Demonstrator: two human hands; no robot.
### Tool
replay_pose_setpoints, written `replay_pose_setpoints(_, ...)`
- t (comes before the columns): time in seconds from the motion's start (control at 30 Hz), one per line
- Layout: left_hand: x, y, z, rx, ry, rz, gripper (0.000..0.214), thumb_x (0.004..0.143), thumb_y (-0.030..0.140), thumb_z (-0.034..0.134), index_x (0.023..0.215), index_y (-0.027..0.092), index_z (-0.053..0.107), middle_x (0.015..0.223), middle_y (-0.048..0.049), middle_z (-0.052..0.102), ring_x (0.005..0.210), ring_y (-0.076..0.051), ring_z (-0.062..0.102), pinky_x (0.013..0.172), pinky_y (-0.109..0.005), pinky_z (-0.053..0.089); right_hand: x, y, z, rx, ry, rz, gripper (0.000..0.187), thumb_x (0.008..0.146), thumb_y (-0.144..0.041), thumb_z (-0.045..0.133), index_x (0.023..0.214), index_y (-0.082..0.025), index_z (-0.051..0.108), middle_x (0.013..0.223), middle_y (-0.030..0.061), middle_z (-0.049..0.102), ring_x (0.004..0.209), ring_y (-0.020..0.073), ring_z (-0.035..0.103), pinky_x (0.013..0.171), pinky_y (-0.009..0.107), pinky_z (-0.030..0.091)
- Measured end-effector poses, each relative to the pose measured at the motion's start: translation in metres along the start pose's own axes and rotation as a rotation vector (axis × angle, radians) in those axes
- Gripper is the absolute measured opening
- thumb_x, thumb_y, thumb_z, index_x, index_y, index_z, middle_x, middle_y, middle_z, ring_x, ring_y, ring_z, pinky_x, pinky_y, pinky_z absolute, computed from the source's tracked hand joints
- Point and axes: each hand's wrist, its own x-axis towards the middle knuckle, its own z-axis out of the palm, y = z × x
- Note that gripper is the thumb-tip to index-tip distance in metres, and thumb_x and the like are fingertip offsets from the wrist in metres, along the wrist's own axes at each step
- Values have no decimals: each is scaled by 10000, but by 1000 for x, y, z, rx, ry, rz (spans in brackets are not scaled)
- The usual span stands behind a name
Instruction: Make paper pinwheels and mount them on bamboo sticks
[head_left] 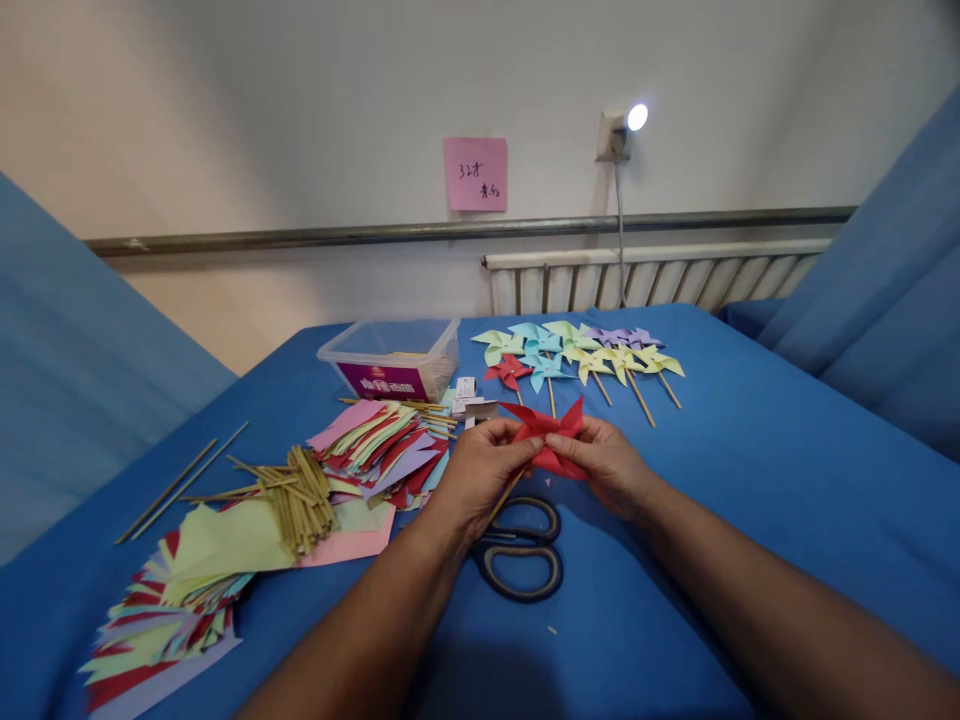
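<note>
Both hands hold a red paper pinwheel above the table. My left hand is closed on its left side, with a thin stick slanting down from the pinwheel by the palm. My right hand pinches the right side, and the two thumbs meet at the pinwheel's centre. What the fingertips press there is hidden. Below the hands lie scissors with dark handles; their blades are hidden behind my left forearm. Several finished pinwheels in yellow, blue, purple and red lie beyond the hands.
Left of the hands are fanned stacks of coloured paper, a bundle of short sticks and two long rods. A clear plastic box and small cartons stand behind them. Blue cloth covers the table.
</note>
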Motion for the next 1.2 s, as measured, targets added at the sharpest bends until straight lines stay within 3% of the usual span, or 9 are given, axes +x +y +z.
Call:
replay_pose_setpoints(0.43,-1,6,-3,149,12,13,314,560,226,854,716,154,591,598,25,615,496,-80,524,510,-202,391,0,-2,-5,32,20,80,263,660,-308,866,871,-197,756,810,17,766,681,135,691,685,263,543)
replay_pose_setpoints(0.63,2,3,-4,205,40,61,333,579,222,837,794,167,589,641,12,650,525,-98,553,531,-210,413,-1,-2,0,72,39,86,249,644,-288,867,843,-195,750,828,22,771,713,157,705,718,291,561)
replay_pose_setpoints(0.77,4,0,-4,312,73,244,309,596,188,815,838,174,622,848,-36,691,740,-154,643,665,-244,481,-2,-4,3,70,67,48,260,637,-309,867,842,-191,758,854,38,776,730,163,701,723,291,562)
replay_pose_setpoints(1.0,-6,1,1,522,188,442,287,659,230,802,902,213,650,1020,-41,669,713,-135,627,666,-246,477,-1,-2,1,69,100,39,258,653,-310,859,857,-190,754,838,27,772,703,150,693,724,291,548)
replay_pose_setpoints(1.1,-8,2,1,490,165,397,323,675,266,810,953,212,656,1015,-55,679,720,-142,641,656,-248,488,1,0,0,64,112,17,271,659,-319,860,876,-199,752,869,32,774,741,158,701,771,309,544)
replay_pose_setpoints(1.2,-5,2,-1,359,92,210,380,696,308,800,1007,189,618,849,-46,686,609,-145,636,545,-246,481,1,1,-1,27,85,-8,273,682,-355,849,892,-209,754,877,37,775,758,171,705,786,330,539)
